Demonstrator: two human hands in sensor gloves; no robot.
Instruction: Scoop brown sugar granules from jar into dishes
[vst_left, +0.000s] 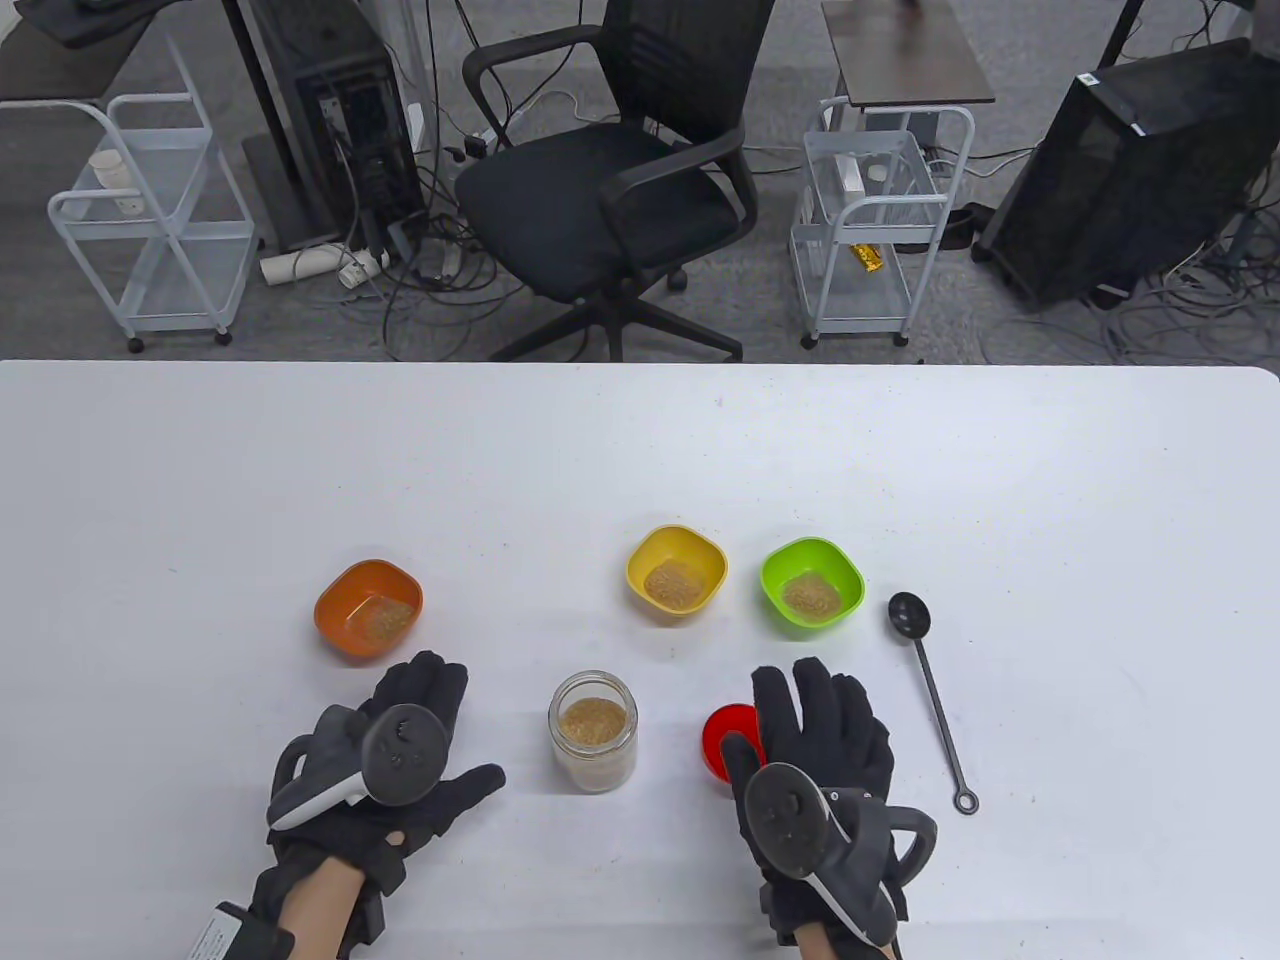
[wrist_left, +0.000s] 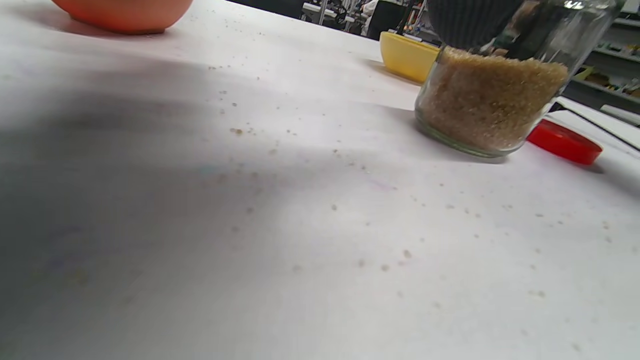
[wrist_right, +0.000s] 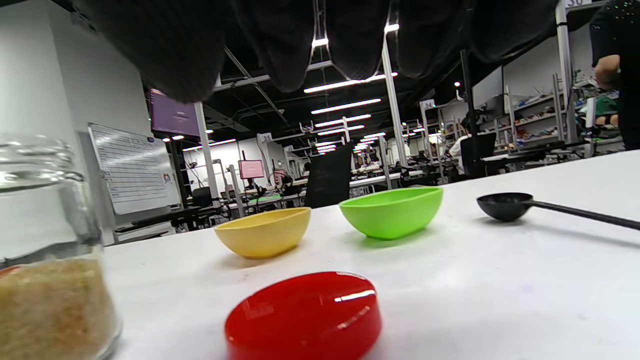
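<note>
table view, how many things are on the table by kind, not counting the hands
Dishes: 3, an orange dish, a yellow dish, a green dish
Glass jar: 1
Red lid: 1
Black spoon: 1
Total: 6
</note>
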